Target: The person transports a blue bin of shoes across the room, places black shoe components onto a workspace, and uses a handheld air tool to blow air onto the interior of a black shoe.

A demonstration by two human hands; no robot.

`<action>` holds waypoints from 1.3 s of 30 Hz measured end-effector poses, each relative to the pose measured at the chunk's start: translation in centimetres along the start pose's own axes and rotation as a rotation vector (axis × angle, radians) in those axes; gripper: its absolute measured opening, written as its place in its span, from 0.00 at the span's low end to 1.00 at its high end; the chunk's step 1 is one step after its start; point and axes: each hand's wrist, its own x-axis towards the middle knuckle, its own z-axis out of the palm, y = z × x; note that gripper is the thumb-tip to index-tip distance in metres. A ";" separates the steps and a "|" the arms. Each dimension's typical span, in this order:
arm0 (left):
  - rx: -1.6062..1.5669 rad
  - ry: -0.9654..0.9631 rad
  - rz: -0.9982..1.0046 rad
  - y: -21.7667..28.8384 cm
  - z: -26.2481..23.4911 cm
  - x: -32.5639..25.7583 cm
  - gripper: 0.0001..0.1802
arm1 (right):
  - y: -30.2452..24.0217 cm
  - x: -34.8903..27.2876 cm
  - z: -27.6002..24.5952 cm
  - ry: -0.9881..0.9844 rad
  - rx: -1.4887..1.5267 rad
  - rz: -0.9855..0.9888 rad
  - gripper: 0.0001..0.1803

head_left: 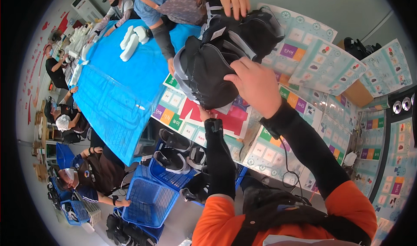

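Note:
A pile of black padded boot-like pieces (204,72) with grey trim lies at the far middle, over the table's edge nearest me. My left hand (207,114) grips the lower edge of the front piece from below, its fingers partly hidden. Over the right side of the same piece lies my right hand (256,83), thumb and fingers bent around a fold. Facing me, a co-worker's hand (235,1) rests on top of the pile, and the co-worker's other hand (171,67) touches its left side.
A blue-covered table (113,90) spreads left, bearing white foam pieces (129,46). Printed, colourful sheets (328,66) cover the table on the right. Blue baskets (150,198) stand below left, beside black shoes (171,159). A seated person (97,172) holds one basket. A cable (289,163) hangs near my right forearm.

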 end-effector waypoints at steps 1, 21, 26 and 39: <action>0.183 -0.012 -0.033 0.3 0.1 0.0 0.33 | 0.2 -0.1 -0.1 -0.075 -0.017 0.046 0.13; 0.553 -0.151 0.139 -7.2 -5.1 -9.2 0.33 | 3.0 -2.4 -4.5 0.069 -0.015 0.083 0.11; 0.634 -0.281 0.129 -8.1 -7.4 -11.3 0.35 | 2.4 -4.0 -7.1 0.051 0.031 0.179 0.24; 0.892 -0.410 -0.034 -18.2 -4.7 -18.7 0.33 | 14.4 -18.1 -21.4 0.296 0.210 0.281 0.26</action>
